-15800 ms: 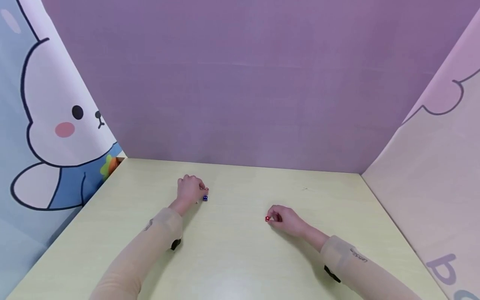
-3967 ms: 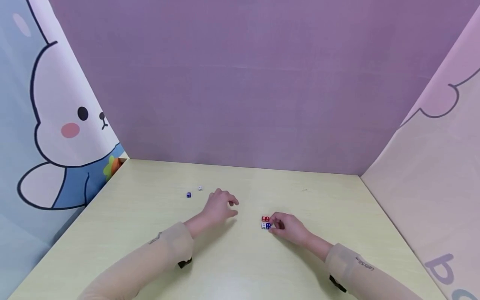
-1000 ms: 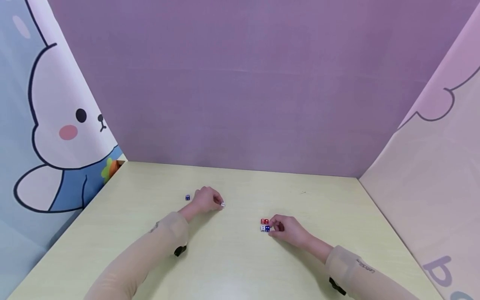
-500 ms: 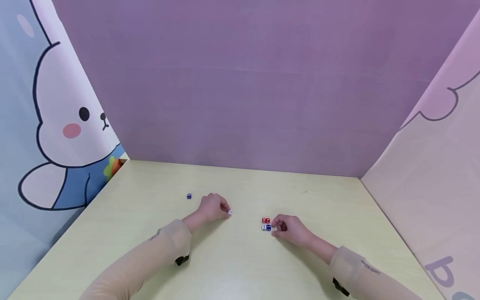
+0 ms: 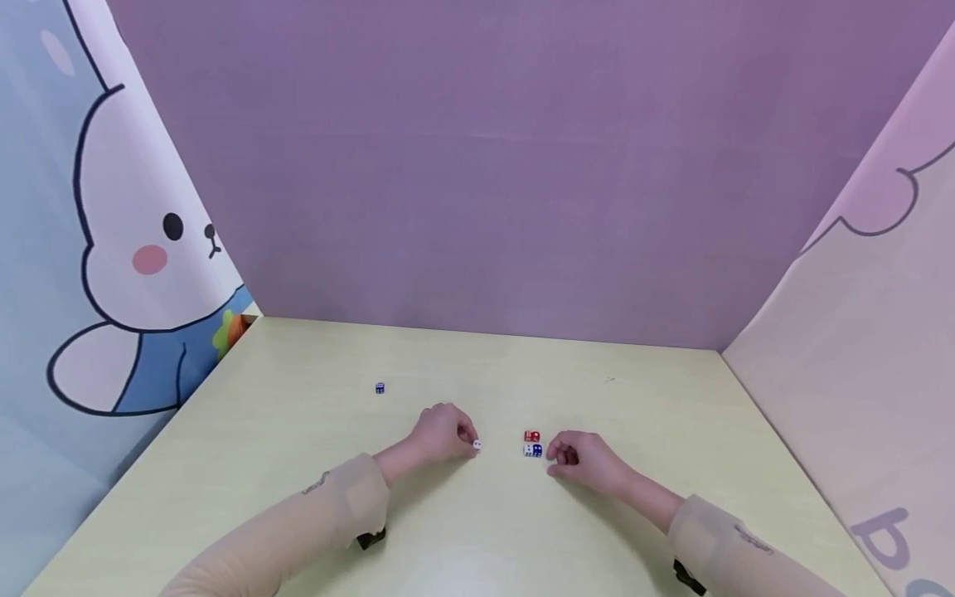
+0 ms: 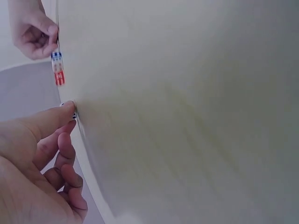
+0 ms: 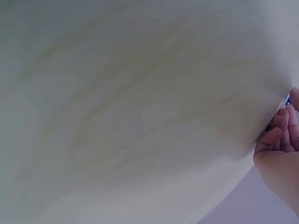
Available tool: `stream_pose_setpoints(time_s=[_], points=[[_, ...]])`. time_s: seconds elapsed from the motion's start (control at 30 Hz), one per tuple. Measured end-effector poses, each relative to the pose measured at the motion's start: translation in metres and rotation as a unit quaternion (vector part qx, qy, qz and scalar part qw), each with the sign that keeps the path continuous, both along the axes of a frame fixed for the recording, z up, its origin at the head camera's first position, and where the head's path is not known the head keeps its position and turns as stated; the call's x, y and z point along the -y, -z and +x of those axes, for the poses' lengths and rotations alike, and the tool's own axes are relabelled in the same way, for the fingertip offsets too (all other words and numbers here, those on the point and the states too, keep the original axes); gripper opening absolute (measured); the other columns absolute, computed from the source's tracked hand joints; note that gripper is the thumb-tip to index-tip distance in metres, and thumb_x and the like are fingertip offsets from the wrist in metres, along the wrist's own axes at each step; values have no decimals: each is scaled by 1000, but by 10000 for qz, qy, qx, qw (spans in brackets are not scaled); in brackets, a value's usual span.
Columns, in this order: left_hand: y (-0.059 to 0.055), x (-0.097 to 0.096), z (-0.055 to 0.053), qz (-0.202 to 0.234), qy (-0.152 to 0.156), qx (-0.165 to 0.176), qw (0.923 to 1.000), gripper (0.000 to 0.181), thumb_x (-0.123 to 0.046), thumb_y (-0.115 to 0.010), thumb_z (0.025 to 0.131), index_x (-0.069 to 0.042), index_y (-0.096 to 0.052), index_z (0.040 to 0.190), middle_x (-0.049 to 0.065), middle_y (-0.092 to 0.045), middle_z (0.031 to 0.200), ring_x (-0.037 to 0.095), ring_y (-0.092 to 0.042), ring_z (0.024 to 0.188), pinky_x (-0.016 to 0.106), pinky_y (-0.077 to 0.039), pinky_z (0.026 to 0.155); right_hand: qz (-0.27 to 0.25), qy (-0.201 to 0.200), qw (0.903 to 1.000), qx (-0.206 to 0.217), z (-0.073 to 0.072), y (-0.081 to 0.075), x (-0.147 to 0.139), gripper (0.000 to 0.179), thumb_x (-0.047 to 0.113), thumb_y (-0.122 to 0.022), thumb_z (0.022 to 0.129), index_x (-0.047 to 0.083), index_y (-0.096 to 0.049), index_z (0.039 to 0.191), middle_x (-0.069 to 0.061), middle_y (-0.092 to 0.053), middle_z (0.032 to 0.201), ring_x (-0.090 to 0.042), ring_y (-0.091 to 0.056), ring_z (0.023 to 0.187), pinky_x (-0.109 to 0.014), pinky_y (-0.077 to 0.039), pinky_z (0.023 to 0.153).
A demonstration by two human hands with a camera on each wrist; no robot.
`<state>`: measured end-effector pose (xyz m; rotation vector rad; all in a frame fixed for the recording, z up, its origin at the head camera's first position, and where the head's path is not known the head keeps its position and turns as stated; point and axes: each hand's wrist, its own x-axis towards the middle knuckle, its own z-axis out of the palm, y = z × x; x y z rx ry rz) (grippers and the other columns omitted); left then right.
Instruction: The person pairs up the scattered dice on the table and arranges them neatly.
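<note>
My left hand (image 5: pixel 442 433) pinches a white die (image 5: pixel 477 445) between thumb and fingertips; in the left wrist view, the thumb and a finger partly cover that die (image 6: pixel 74 112). To its right is a compact group: two red dice (image 5: pixel 532 435), with a white die (image 5: pixel 528 450) and a blue die (image 5: pixel 537 450) side by side on the near side. Whether the red pair lies behind or on top, I cannot tell. Just right of the group, my right hand (image 5: pixel 589 460) has loosely bent fingers and a gap between thumb and forefinger, holding nothing.
A lone blue die (image 5: pixel 380 388) lies farther back on the left of the pale table (image 5: pixel 462 539). A purple panel (image 5: pixel 485 207) stands along the back edge. Printed sheets flank both sides, one with a cartoon rabbit (image 5: pixel 123 215).
Over the last second, my left hand has carried the white die rightward and nearer the group. My right hand has drawn slightly away from the dice. Earlier, that white die lay near the lone blue one.
</note>
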<state>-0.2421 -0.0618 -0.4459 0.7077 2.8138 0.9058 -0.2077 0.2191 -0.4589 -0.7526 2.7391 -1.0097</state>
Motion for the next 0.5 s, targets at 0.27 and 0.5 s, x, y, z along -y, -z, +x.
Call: stream_pose_setpoints(time_s=[0.27, 0.5], points=[[2, -18, 15, 127, 155, 133, 9997, 10, -16, -81, 69, -17, -72, 73, -12, -54, 57, 4, -47, 54, 25, -37, 64, -47, -39, 9999, 112, 7, -2, 2, 14, 10, -73, 81, 7, -63, 90, 4, -54, 74, -5, -46, 66, -18, -42, 58], [3, -38, 21, 234, 78, 259, 9994, 11, -18, -82, 69, -17, -72, 72, -11, -52, 55, 4, -44, 52, 23, -36, 61, -101, -11, 9999, 129, 9, -2, 3, 14, 10, -73, 80, 7, -64, 90, 4, -54, 73, -4, -46, 65, -18, -42, 58]])
